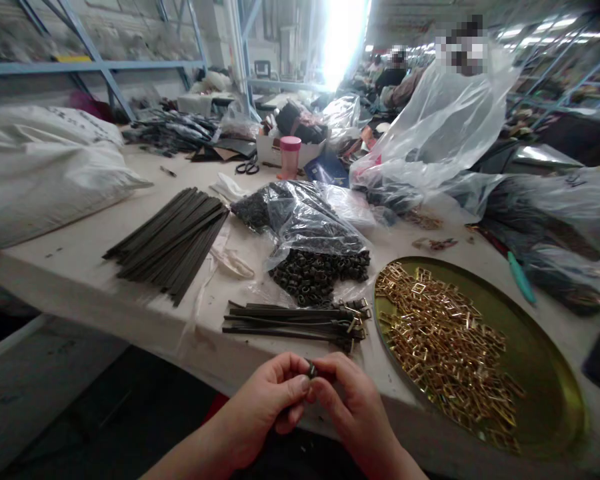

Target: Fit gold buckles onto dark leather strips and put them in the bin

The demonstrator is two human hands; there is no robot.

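Note:
My left hand (269, 403) and my right hand (351, 402) meet at the table's near edge, fingertips pinched together around a small dark loop (311, 369). Whether a strap is in my hands too I cannot tell. Just beyond them lies a small bundle of dark straps with buckles (295, 321). To the right sits a round brass tray (545, 373) holding a heap of gold buckles (445, 343). A clear bag spilling small dark loops (320, 273) lies behind the bundle.
A stack of plain dark strips (173, 240) lies at left, beside a big white sack (40, 173). A pink-lidded cup (290, 157), scissors (247, 167), a teal tool (521, 277) and plastic bags (440, 127) crowd the back. People sit across the table.

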